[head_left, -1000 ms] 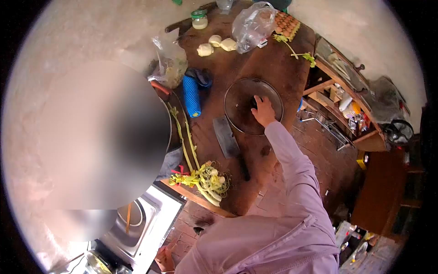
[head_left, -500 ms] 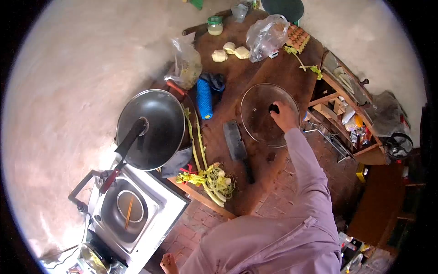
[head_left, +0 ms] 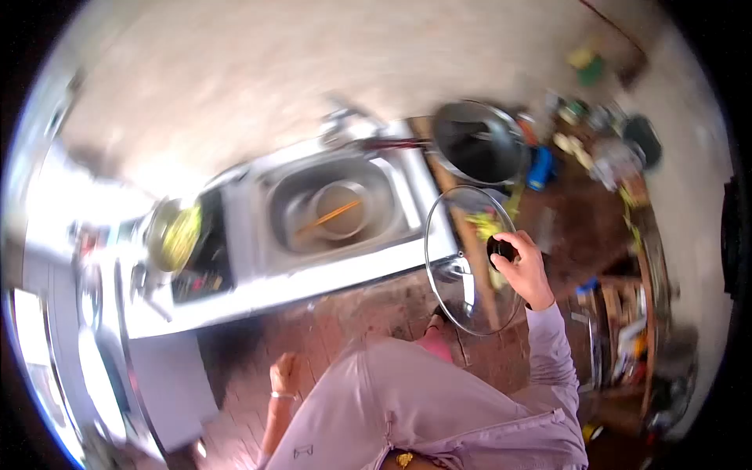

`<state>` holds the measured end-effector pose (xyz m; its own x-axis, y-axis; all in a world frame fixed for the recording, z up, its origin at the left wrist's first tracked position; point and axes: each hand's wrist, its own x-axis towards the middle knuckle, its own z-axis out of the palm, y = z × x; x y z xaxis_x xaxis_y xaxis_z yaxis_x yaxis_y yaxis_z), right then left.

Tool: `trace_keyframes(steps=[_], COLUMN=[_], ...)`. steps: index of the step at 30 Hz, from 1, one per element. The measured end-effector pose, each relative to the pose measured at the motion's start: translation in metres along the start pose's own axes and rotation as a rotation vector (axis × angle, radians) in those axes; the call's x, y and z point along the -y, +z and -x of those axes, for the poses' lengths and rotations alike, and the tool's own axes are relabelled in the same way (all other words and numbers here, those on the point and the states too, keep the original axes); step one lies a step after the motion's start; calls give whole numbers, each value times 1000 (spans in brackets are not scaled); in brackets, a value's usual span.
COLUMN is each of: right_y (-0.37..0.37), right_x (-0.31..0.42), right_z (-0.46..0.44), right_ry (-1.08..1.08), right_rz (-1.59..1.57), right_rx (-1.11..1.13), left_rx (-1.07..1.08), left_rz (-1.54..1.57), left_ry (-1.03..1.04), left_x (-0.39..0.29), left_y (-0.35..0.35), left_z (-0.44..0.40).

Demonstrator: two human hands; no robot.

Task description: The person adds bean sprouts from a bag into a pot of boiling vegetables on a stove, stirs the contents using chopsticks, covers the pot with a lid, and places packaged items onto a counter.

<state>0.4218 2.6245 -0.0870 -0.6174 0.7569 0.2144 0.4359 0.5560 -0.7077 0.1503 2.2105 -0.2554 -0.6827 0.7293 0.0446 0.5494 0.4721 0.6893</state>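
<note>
My right hand (head_left: 523, 270) grips the black knob of a round glass lid (head_left: 464, 301). The lid is held up in front of the table's left edge, and yellow-green leaves show through its glass. My left hand (head_left: 284, 373) hangs low over the brick floor, fingers curled in with nothing seen in them. A bracelet is on that wrist. Behind the lid, a dark wok (head_left: 478, 145) rests on the table (head_left: 576, 254). A blurred cleaver (head_left: 546, 227) lies to the right of my right hand.
Left of the lid is a steel sink (head_left: 286, 207) holding a round bowl (head_left: 356, 227) with chopsticks (head_left: 333, 215). Farther left stands a pan of yellow-green food (head_left: 180, 239). A blue item (head_left: 540, 168) and plastic bag (head_left: 615, 164) sit on the table; wooden shelves (head_left: 619, 313) stand right.
My right hand has lifted the lid off the table and carried it left towards the sink. The view has swung left, bringing the pan of food into fuller view.
</note>
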Motion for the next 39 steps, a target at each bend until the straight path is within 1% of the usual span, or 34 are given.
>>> trace_keyframes(steps=[1, 3, 4, 5, 6, 7, 8, 9, 11, 13, 15, 17, 18, 22, 23, 25, 26, 27, 30, 32, 33, 35, 39], right_y=[25, 77, 109, 131, 157, 186, 213, 241, 293, 347, 396, 453, 485, 568, 584, 608, 615, 623, 642, 643, 642, 645, 652], right_x=[26, 72, 99, 134, 161, 182, 201, 221, 259, 295, 336, 365, 373, 411, 417, 423, 425, 425, 419, 419, 418, 418, 412], right_z=[-5, -17, -30, -36, -45, -55, -68, -81, -108, -137, -160, -189, -203, -228, -231, -238, -239, -240, -246, -243, -240, -236, -229], right_ry=[-83, -117, -197, -272, -342, -405, -481, -555, -627, -758, -803, -847, -871, -832, -817, -850, -833, -841, -828, -806, -792, -766, -769], right_rz=[-24, -126, -107, -90, -72, -57, -70, -81, -15, 23, 39, 90, 65, 164, 185, 227, 221, 226, 224, 241, 256, 279, 239], right_rx=[55, 166, 248, 303, 321, 336, 372, 409, 478, 494, 492, 547, 533, 555, 574, 576, 595, 608, 607, 616, 629, 621, 561], left_rx=[-36, -197, -248, -285, -313, -332, -392, -410, -444, -477, -513, -607, -566, -632, -639, -825, -845, -849, -788, -710, -697, -635, -520], left_rz=[8, 215, 201, 201, 110, 16, 15, 22, 33, 49, 62, 133, 145, 76, 78, 217, 283, 290, 283, 120, 125, 284, 257], left_ry=[-93, -316, -359, -378, -413, -448, -459, -482, -628, -657, -678, -741, -845, -914, -926, -897, -961, -976, -970, -897, -887, -955, -894], left_x=[14, 31, 78, 94, 108, 119, 131, 132, 119, 129, 138, 144, 142, 151, 154, 162, 171, 175, 186, 193, 199, 204, 238], left_y=[-19, -54, -54, -75, -89, -100, -106, -114, -127, -123, -119, -117, -124, -147, -154, -160, -159, -157, -166, -173, -178, -201, -240], left_z=[16, 49, 74, 98, 119, 136, 153, 161, 168, 178, 183, 180, 174, 157, 151, 138, 138, 137, 126, 118, 114, 100, 82])
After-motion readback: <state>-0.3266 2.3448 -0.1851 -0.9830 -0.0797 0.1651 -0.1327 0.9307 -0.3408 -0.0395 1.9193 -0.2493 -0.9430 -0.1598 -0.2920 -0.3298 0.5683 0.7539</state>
